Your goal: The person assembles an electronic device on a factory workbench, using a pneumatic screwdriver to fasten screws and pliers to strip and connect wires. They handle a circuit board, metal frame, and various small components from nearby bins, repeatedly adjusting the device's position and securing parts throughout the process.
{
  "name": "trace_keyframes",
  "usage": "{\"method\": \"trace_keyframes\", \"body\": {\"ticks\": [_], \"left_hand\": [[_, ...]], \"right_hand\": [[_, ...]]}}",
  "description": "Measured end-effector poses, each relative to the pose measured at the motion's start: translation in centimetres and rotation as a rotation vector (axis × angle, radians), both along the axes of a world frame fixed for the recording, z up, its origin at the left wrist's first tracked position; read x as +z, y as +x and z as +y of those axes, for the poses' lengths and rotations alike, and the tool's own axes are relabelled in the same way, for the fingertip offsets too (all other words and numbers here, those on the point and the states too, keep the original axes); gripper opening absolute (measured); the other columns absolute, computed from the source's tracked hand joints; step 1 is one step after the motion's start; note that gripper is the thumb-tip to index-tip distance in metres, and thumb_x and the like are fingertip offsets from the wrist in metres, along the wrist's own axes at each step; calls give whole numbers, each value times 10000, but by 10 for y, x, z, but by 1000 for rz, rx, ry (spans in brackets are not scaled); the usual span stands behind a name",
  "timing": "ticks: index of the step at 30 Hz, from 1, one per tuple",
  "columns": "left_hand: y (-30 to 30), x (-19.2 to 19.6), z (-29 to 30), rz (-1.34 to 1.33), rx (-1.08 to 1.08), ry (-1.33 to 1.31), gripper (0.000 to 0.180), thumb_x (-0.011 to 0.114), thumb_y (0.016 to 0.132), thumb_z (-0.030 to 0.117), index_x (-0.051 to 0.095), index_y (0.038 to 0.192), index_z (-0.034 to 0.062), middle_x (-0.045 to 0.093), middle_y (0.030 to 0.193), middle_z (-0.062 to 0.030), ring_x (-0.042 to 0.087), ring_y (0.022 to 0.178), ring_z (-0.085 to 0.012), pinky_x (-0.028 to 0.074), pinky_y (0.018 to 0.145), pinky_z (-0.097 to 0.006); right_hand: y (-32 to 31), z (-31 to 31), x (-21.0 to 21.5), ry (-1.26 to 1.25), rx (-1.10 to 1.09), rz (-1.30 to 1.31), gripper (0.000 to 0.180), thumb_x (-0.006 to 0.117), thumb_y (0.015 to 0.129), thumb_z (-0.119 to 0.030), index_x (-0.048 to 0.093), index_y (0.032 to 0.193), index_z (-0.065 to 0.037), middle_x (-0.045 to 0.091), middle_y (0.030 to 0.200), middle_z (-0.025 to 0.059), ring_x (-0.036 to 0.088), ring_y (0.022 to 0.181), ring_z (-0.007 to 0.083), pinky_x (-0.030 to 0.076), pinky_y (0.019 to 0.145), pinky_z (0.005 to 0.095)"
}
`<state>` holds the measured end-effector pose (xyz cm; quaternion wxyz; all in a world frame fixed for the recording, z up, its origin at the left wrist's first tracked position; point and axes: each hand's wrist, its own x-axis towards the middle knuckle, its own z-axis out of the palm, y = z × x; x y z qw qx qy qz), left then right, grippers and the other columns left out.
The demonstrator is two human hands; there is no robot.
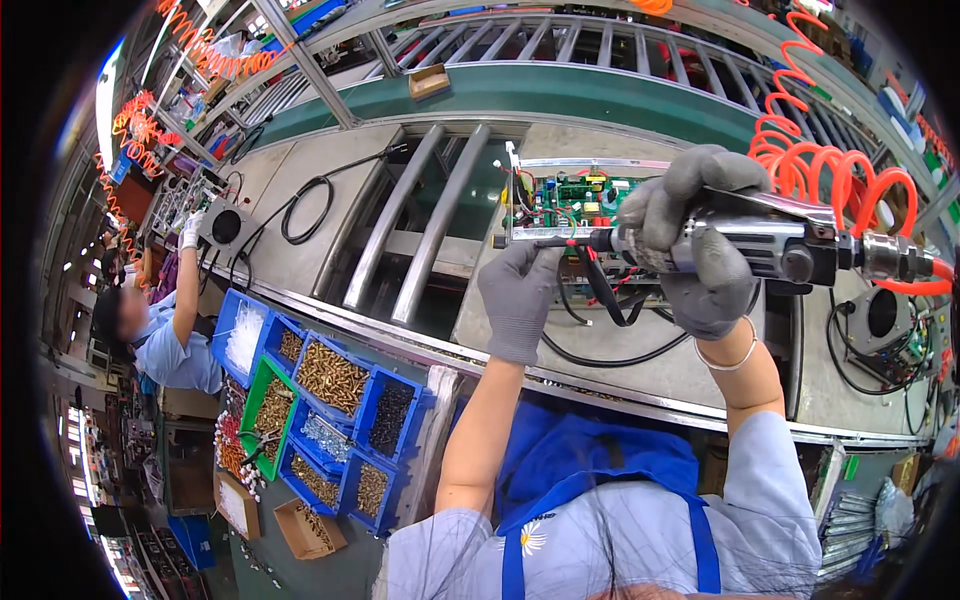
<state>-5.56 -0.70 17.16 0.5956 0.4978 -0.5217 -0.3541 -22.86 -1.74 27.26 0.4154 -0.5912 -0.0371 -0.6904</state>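
My right hand (705, 250), in a grey glove, is wrapped round a silver and black air screwdriver (785, 250). The tool lies level and its dark bit end points left. An orange coiled hose (850, 185) joins its rear. With gloved fingers closed, my left hand (520, 300) is at the bit's tip, beside the left end of an open metal unit; what it pinches there is too small to make out. A green circuit board (590, 200) with wires sits inside the unit, partly hidden by my right hand. Below it hangs a thick black cable (615, 300).
Blue bins (335, 375) of brass fasteners and a green bin (268, 410) stand at lower left. Metal rollers (415, 230) cross the bench left of the unit. Another unit (875, 325) sits at right. A co-worker (165, 330) works at far left. A small cardboard box (430, 82) lies beyond.
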Motion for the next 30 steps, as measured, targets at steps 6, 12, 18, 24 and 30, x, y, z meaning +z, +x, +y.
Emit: {"method": "trace_keyframes", "body": {"ticks": [6, 12, 18, 24, 30], "left_hand": [[21, 5, 4, -243, 92, -36, 244, 777, 836, 245, 708, 920, 26, 652, 657, -27, 579, 565, -95, 442, 533, -266], [56, 37, -33, -979, -21, -361, 386, 804, 732, 370, 651, 1010, 151, 638, 724, -59, 653, 665, -269, 507, 584, -393], [64, 59, -56, -1226, -270, -249, 355, 798, 716, 419, 635, 778, 110, 659, 727, -120, 657, 699, -326, 503, 618, -434], [66, 47, -62, -1018, -317, -175, 356, 813, 716, 395, 640, 730, 85, 637, 675, -139, 648, 678, -346, 490, 611, -442], [65, 42, -61, -991, -308, -175, 362, 814, 722, 390, 634, 709, 76, 643, 669, -141, 646, 654, -349, 495, 609, -431]], "right_hand": [[23, -11, 0, -13, -63, 80, 419, 628, 883, -190, 477, 1256, -74, 569, 1015, 111, 589, 706, 140, 556, 794, 419], [37, -13, 6, 190, -53, 145, 366, 622, 859, -93, 492, 1198, -40, 600, 1030, 128, 609, 748, 145, 576, 804, 425], [55, -25, 27, 217, -159, 237, 227, 576, 860, -14, 563, 1087, -23, 627, 881, 73, 627, 719, 113, 548, 665, 286], [79, -56, 47, 131, -154, 293, 274, 606, 815, 20, 571, 1087, 4, 649, 874, 80, 659, 690, 126, 543, 616, 266], [82, -51, 58, 274, -228, 342, 261, 666, 784, -43, 604, 1035, -13, 579, 774, -3, 541, 681, 67, 478, 591, 255]]}}
